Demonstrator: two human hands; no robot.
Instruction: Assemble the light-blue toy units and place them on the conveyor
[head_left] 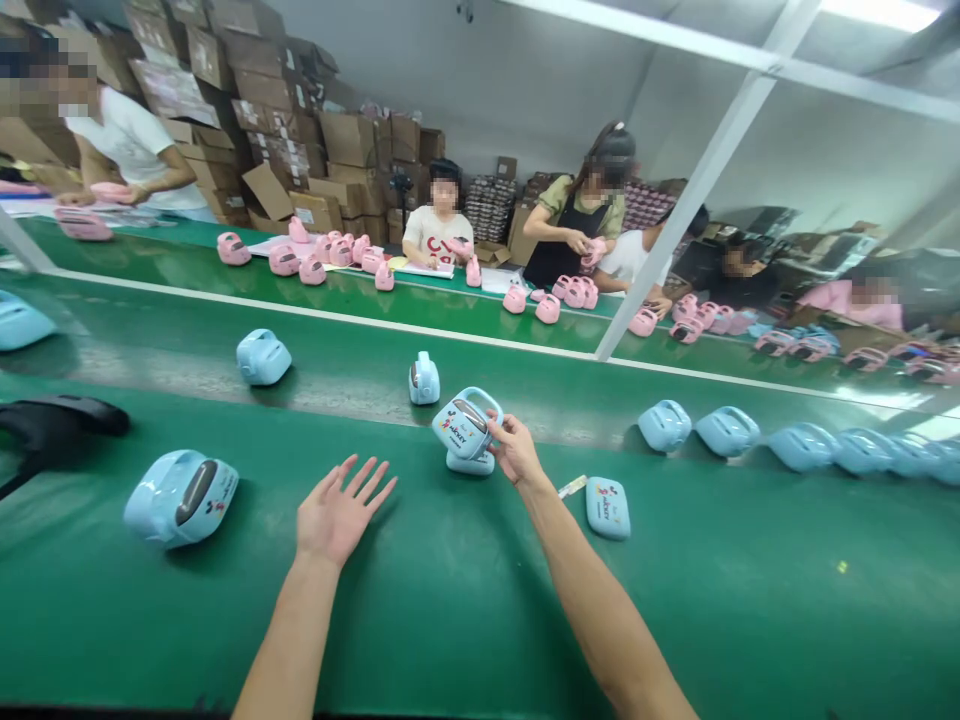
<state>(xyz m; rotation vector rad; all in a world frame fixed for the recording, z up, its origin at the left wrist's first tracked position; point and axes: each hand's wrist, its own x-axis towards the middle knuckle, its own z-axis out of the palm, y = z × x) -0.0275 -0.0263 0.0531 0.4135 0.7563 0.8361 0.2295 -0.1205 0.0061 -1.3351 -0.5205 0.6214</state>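
Observation:
My right hand [513, 447] grips a light blue case [459, 425] by its right side, near the handle. The case has a dark oval window and a cartoon print, and it is tilted. Right behind and below it is a second blue printed piece [471, 462], partly hidden. My left hand [337, 515] is palm up with fingers spread, holding nothing, over the green surface [435, 600]. A larger-looking blue case [180, 498] lies left of it. To the right of my right hand, a flat blue printed piece [608, 507] lies beside a small pale strip [573, 487].
Blue cases [264, 357] stand along the strip behind, with a row of several [727, 431] at right. A black object [64, 425] is at the left edge. Beyond a white frame [690, 200], several people handle pink cases [283, 260]. Cardboard boxes [349, 140] are stacked behind.

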